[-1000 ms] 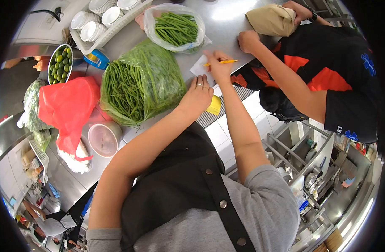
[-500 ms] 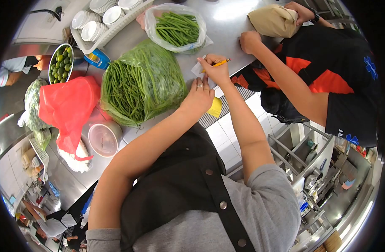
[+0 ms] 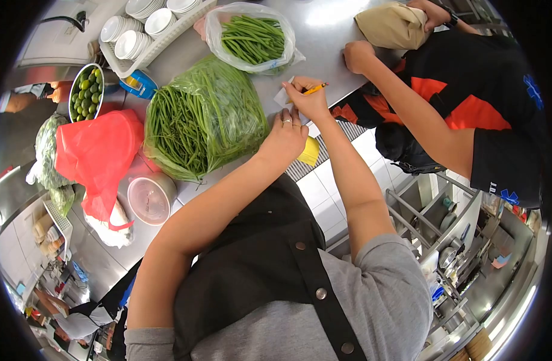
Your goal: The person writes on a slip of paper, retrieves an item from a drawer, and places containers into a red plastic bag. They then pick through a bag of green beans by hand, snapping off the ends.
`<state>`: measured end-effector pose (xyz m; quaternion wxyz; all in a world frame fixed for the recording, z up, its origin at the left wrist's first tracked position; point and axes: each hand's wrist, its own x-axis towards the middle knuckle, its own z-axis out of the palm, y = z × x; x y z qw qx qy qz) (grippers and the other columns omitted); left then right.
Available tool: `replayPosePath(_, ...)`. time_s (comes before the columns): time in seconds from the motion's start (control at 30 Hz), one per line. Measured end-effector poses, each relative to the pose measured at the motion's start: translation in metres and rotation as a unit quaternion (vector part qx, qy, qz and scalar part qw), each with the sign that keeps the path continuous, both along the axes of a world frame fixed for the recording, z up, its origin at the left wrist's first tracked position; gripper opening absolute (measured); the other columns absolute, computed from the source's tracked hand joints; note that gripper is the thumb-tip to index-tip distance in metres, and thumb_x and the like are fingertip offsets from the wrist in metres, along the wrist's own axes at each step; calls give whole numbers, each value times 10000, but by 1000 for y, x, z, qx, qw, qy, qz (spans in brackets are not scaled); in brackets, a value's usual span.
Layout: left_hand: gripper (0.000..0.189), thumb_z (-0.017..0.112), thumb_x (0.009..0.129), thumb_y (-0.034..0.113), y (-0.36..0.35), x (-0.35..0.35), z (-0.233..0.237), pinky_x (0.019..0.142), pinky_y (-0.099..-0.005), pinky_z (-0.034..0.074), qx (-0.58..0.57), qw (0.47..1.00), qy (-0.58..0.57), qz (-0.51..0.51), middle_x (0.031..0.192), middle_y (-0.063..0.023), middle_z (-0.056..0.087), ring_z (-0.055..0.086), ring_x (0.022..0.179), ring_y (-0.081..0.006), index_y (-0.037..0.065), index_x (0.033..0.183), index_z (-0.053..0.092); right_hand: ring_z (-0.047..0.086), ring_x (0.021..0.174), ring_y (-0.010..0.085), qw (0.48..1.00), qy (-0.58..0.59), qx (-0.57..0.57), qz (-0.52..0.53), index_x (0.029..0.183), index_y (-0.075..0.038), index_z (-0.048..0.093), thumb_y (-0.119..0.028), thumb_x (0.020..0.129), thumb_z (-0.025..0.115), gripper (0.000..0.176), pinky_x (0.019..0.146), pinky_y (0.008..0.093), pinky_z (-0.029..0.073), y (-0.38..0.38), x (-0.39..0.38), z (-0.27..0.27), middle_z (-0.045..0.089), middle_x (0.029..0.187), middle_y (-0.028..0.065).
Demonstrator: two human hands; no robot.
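My right hand (image 3: pixel 310 99) is closed around a yellow pencil (image 3: pixel 315 89), tilted over a small white paper (image 3: pixel 281 97) near the counter's edge. Just below it, my left hand (image 3: pixel 283 139), with a ring on one finger, rests on the paper with its fingers together. From under the left hand a yellow sheet (image 3: pixel 310 151) sticks out past the counter edge. The pencil tip and most of the paper are hidden by my hands. Beside my left hand lies a large clear bag of green beans (image 3: pixel 207 117); an open bag of green beans (image 3: pixel 254 41) stands behind.
At left are a bowl of limes (image 3: pixel 86 93), a red plastic bag (image 3: pixel 98 150), a lidded tub (image 3: pixel 151 198) and a blue tape dispenser (image 3: pixel 139 84). A crate (image 3: pixel 161 45) holds white cups. At right, another person's hand (image 3: pixel 358 57) rests on the counter near a tan cloth bundle (image 3: pixel 391 25).
Both my hands stay in nearly the same place, the right still gripping the pencil over the paper. The view has shifted very slightly.
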<state>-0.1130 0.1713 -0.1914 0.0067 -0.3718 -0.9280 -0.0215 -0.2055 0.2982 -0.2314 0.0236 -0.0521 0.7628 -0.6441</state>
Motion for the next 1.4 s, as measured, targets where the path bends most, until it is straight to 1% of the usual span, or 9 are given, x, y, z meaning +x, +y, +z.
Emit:
replayPosePath(0.17, 282, 604, 852, 142, -2, -1, 3, 1020, -501, 487, -17, 1000, -5, -2, 1335, -327, 559, 591, 1210, -411, -52, 1056, 601, 277, 553, 72, 1000, -25, 2, -12, 591, -41, 376, -83, 877, 719, 449, 480, 284, 273, 1, -2, -4, 341, 536, -39)
replayPosePath(0.47, 293, 599, 859, 145, -3, 0, 1, 1001, -493, 504, -22, 1000, 2, -4, 1335, -323, 561, 595, 1209, -398, -59, 1069, 608, 331, 533, 61, 1000, -12, -3, -6, 587, -36, 400, -101, 883, 719, 440, 480, 269, 306, -1, -1, -4, 383, 527, -35)
replayPosePath(0.57, 295, 601, 859, 145, -3, 0, 0, 998, -491, 507, -21, 1000, 4, -4, 1349, -322, 552, 593, 1210, -398, -60, 1071, 606, 330, 527, 65, 999, 1, 39, -26, 591, -31, 399, -107, 880, 722, 440, 475, 268, 326, 6, -2, -6, 381, 526, -29)
replayPosePath(0.67, 305, 606, 861, 139, -4, 0, 2, 1001, -488, 505, -25, 1000, -3, -4, 1366, -322, 540, 591, 1214, -400, -65, 1087, 599, 333, 525, 68, 998, -44, 23, -38, 596, -22, 406, -115, 876, 728, 437, 473, 276, 345, 11, -3, -4, 392, 526, -16)
replayPosePath(0.97, 318, 614, 862, 131, 1, 2, 0, 1037, -484, 480, -35, 999, -12, 0, 1364, -326, 539, 584, 1221, -407, -64, 1112, 586, 394, 526, 63, 997, 60, 55, -4, 596, -15, 399, -85, 885, 723, 439, 476, 271, 349, 4, 0, 1, 452, 540, -1)
replayPosePath(1.13, 302, 577, 904, 172, 3, 1, -8, 1002, -537, 476, -29, 1000, -1, -7, 1364, -353, 535, 568, 1215, -451, -54, 1099, 624, 384, 533, 73, 996, 63, 56, -3, 598, -3, 427, -84, 881, 722, 416, 497, 276, 356, 6, -1, -6, 461, 541, 10)
replayPosePath(1.27, 300, 589, 889, 159, 2, 3, -4, 998, -515, 486, -26, 1000, 0, 1, 1368, -341, 535, 571, 1221, -435, -54, 1098, 615, 391, 539, 71, 997, 64, 53, 0, 598, -4, 433, -85, 886, 716, 413, 502, 275, 362, 7, -2, -13, 463, 545, 11)
replayPosePath(1.33, 319, 616, 861, 137, 1, 3, 0, 1010, -474, 498, -38, 999, -10, 4, 1375, -326, 529, 575, 1228, -407, -62, 1108, 590, 371, 511, 117, 999, 23, 36, -6, 603, -10, 408, -96, 868, 711, 412, 491, 298, 334, 8, -2, -12, 423, 535, 31)
replayPosePath(1.4, 296, 593, 885, 162, 1, 3, -5, 995, -515, 488, -27, 1000, -2, 2, 1368, -338, 536, 568, 1228, -431, -53, 1086, 615, 354, 502, 137, 998, 36, 50, -17, 605, -13, 392, -99, 859, 706, 413, 485, 312, 317, 8, -2, -10, 400, 530, 38)
